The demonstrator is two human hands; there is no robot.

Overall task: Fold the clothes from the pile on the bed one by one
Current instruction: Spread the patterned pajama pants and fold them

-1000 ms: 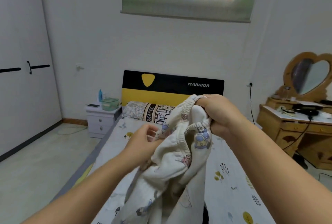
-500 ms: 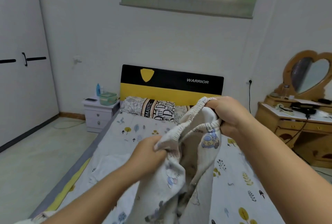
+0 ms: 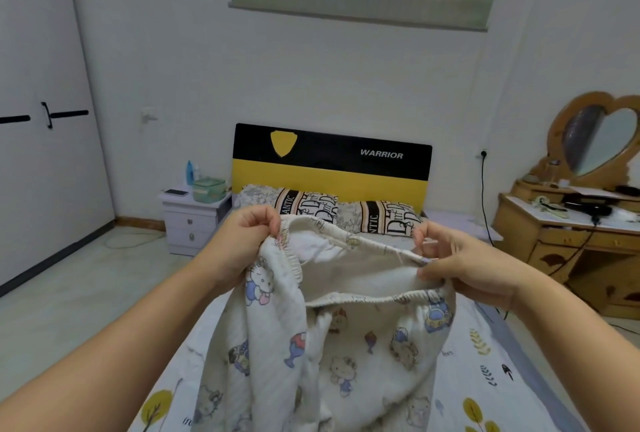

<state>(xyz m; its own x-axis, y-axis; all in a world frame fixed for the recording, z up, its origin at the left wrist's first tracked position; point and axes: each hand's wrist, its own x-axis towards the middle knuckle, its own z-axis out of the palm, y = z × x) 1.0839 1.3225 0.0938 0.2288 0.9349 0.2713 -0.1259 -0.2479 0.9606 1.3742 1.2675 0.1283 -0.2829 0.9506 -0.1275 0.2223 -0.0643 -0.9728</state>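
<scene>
A pair of cream trousers [image 3: 346, 334] with a cartoon print and an elastic waistband hangs in the air over the bed [image 3: 485, 362]. My left hand [image 3: 242, 244] pinches the waistband at its left end. My right hand [image 3: 460, 265] pinches it at the right end. The waistband is stretched wide between them, its opening facing me. The legs hang down out of the bottom of the view. No pile of clothes shows in this view.
Two patterned pillows [image 3: 311, 205] lie against the black and yellow headboard [image 3: 329, 168]. A white nightstand [image 3: 194, 220] stands left of the bed and a wardrobe [image 3: 41, 120] at far left. A wooden dressing table [image 3: 571, 244] with a heart mirror stands on the right.
My hands have moved apart along the waistband, the left one upward and to the left, the right one to the right. The bunched trousers have spread open between them.
</scene>
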